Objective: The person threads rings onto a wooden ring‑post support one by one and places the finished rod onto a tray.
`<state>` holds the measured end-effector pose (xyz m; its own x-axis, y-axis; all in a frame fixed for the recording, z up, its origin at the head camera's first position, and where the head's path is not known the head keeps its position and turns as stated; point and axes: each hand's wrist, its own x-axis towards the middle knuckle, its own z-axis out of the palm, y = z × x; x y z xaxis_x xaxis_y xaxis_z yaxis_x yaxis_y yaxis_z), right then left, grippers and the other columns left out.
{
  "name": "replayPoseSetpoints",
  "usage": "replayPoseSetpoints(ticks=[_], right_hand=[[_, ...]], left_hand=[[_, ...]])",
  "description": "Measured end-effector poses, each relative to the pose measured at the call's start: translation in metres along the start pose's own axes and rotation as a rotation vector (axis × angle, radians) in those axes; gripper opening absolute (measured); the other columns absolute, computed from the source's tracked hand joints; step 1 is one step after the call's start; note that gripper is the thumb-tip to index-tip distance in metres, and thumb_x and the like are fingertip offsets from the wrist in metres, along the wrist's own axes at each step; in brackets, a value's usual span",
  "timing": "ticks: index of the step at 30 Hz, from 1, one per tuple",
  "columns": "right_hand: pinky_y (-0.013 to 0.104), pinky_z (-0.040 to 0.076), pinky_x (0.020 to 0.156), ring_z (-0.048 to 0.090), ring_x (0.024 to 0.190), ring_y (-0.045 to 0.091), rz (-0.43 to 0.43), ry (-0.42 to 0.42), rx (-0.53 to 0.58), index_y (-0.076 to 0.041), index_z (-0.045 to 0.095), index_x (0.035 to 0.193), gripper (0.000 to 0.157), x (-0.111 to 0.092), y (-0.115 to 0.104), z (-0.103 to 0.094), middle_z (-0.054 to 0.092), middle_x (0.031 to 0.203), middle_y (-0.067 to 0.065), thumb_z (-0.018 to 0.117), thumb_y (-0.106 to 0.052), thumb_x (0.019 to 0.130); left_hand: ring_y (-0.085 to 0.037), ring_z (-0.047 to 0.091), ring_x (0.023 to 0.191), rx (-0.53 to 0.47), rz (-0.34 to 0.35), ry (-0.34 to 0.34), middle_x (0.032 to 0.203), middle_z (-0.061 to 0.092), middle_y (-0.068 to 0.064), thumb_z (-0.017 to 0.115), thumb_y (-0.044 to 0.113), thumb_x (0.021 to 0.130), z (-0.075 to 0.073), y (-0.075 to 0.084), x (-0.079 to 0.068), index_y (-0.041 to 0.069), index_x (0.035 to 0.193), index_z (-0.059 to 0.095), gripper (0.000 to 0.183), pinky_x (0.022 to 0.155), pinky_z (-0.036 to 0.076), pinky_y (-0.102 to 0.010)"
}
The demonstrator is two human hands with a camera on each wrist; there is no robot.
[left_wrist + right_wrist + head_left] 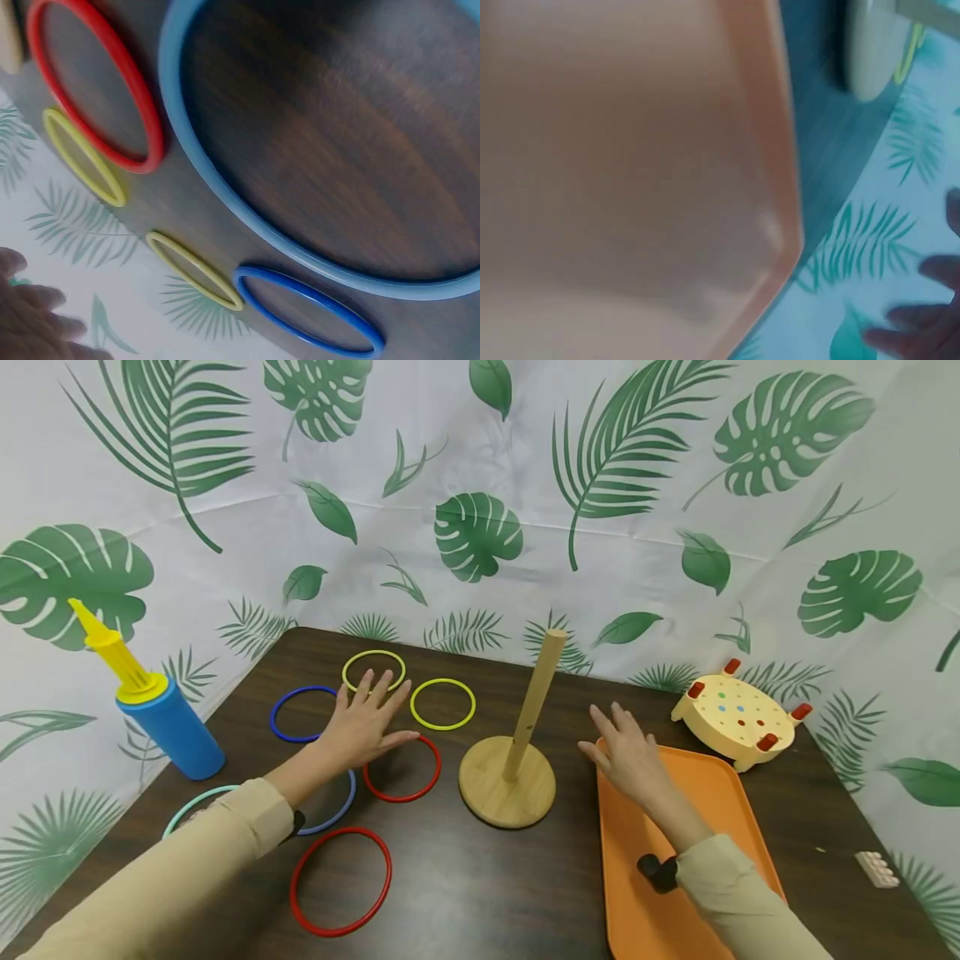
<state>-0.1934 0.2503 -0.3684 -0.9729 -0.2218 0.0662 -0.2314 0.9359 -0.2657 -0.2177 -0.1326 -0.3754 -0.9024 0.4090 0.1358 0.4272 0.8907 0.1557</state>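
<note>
My left hand (358, 725), fingers spread, reaches over the rings on the left and holds nothing. Around it lie a blue ring (272, 714), a pale yellow ring (346, 665), a yellow ring (442, 727) and a smaller red ring (402, 799). A light blue ring (171, 67) shows large in the left wrist view, partly under my forearm in the head view. Nearer me lies a larger red ring (389, 868). Above the far left corner of the orange tray (697, 785) is my right hand (633, 760), fingers extended, nothing held.
A wooden post on a round base (487, 777) stands between my hands. Behind the tray sits a cream disc with red-tipped legs (727, 727). A blue and yellow pump (176, 735) and a teal ring (174, 818) are at left; a small pale block (876, 869) lies far right.
</note>
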Motion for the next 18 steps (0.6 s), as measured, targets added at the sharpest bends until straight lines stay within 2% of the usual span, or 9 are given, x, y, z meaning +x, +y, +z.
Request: replayPoseSetpoints(ticks=[2,4,7,10,13,18], right_hand=[[0.064,0.034,0.098,0.036,0.127,0.049,-0.077,-0.039,0.063,0.003,0.035,0.142,0.062,-0.001,-0.003,0.003,0.033,0.142,0.033,0.06,-0.023,0.092],[0.057,0.043,0.094,0.046,0.119,0.048,-0.151,-0.102,0.139,0.008,0.038,0.139,0.062,-0.003,-0.007,0.007,0.042,0.135,0.034,0.065,-0.017,0.089],[0.048,0.05,0.086,0.051,0.114,0.045,-0.182,-0.212,0.23,0.011,0.035,0.139,0.069,-0.006,-0.011,0.014,0.044,0.131,0.034,0.069,-0.015,0.085],[0.043,0.053,0.082,0.05,0.112,0.045,-0.175,-0.271,0.288,0.014,0.031,0.139,0.077,-0.01,-0.013,0.021,0.043,0.129,0.036,0.073,-0.015,0.081],[0.041,0.054,0.081,0.05,0.112,0.046,-0.16,-0.283,0.323,0.016,0.03,0.138,0.081,-0.013,-0.014,0.027,0.041,0.128,0.037,0.076,-0.013,0.078],[0.04,0.055,0.079,0.05,0.108,0.045,-0.18,-0.267,0.346,0.02,0.032,0.135,0.082,-0.013,-0.018,0.036,0.042,0.122,0.036,0.079,-0.013,0.075]], left_hand=[[-0.045,0.031,0.133,-0.065,0.049,0.029,0.145,0.036,-0.025,0.059,0.044,0.089,-0.001,-0.001,-0.006,0.007,0.144,0.037,0.07,0.103,0.028,-0.065],[-0.041,0.049,0.12,-0.158,0.105,0.028,0.13,0.053,-0.023,0.065,0.037,0.088,-0.003,-0.003,-0.013,0.003,0.133,0.051,0.058,0.097,0.042,-0.055],[-0.026,0.064,0.092,-0.32,0.201,-0.055,0.104,0.068,-0.015,0.071,0.024,0.084,-0.008,-0.007,-0.026,0.0,0.11,0.066,0.036,0.077,0.054,-0.037],[-0.013,0.065,0.077,-0.432,0.285,-0.196,0.087,0.07,-0.006,0.074,0.017,0.081,-0.012,-0.012,-0.037,0.001,0.095,0.068,0.022,0.067,0.053,-0.023],[-0.005,0.063,0.073,-0.483,0.332,-0.314,0.082,0.07,-0.003,0.075,0.014,0.079,-0.014,-0.013,-0.048,0.002,0.09,0.067,0.018,0.064,0.052,-0.018],[-0.003,0.06,0.072,-0.486,0.29,-0.415,0.08,0.067,0.0,0.077,0.011,0.076,-0.009,-0.013,-0.061,0.005,0.087,0.066,0.017,0.064,0.05,-0.017]])
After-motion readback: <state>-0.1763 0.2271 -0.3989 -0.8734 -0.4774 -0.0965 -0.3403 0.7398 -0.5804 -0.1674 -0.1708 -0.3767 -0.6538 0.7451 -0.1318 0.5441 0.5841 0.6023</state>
